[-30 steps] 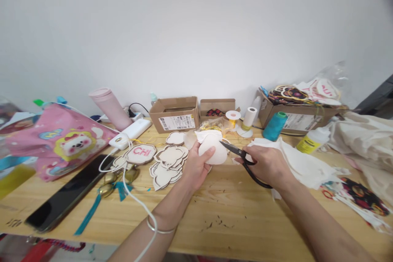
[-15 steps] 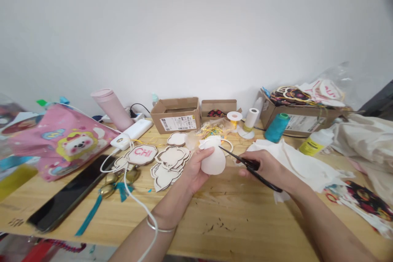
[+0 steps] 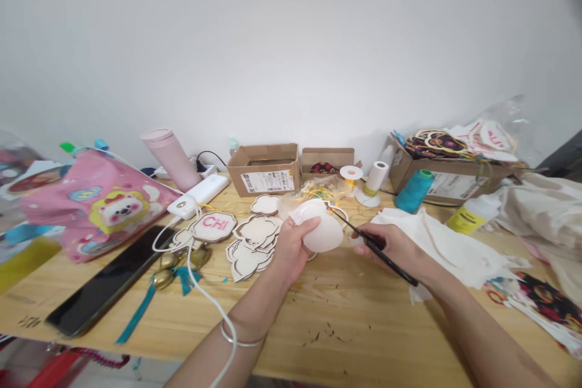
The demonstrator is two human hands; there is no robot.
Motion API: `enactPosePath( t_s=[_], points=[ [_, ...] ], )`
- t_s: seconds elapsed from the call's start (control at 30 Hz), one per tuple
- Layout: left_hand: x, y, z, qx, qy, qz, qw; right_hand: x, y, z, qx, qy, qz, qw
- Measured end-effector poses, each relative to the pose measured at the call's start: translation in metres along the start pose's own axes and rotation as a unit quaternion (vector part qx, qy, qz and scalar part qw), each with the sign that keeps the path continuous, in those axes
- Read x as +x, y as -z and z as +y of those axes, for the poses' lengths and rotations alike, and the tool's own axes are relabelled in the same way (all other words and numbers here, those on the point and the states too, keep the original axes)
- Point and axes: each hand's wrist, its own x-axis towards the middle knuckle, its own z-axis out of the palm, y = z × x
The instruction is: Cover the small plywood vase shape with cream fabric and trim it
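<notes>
My left hand (image 3: 296,244) pinches a rounded white fabric piece (image 3: 326,234) between thumb and fingers, held above the table. In my right hand (image 3: 391,250) is a pair of black scissors (image 3: 381,254), its blades pointing up and left toward the fabric's right edge. Whether the tips touch the fabric I cannot tell. Just behind the fabric shows part of a pale ring-shaped frame (image 3: 344,216). To the left of my left hand lie several pale wooden cut-out plaques (image 3: 257,231) in a loose stack. A plaque lettered CHI (image 3: 215,225) lies farther left.
Cardboard boxes (image 3: 264,163) stand along the wall. Thread spools, including a teal cone (image 3: 414,191), and a glue bottle (image 3: 473,213) are at the back right. White cloth (image 3: 431,236) lies by my right wrist. A white cable (image 3: 213,301) crosses my left forearm; a phone (image 3: 109,282) lies left.
My left hand has turned the white fabric piece, tilting its lower part to the right. The scissors have rotated in my right hand and now look edge-on.
</notes>
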Motion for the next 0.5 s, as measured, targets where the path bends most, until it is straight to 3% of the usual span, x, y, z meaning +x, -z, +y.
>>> enactPosePath(
  t_s=[0.23, 0.5],
  points=[
    [0.000, 0.002, -0.001, 0.013, 0.016, 0.004, 1.000, 0.002, -0.001, -0.002, 0.000, -0.013, 0.054, 0.998],
    [-0.002, 0.002, 0.000, 0.115, 0.003, -0.005, 0.993, 0.005, -0.002, -0.016, 0.148, -0.053, 0.100, 0.982]
  ],
)
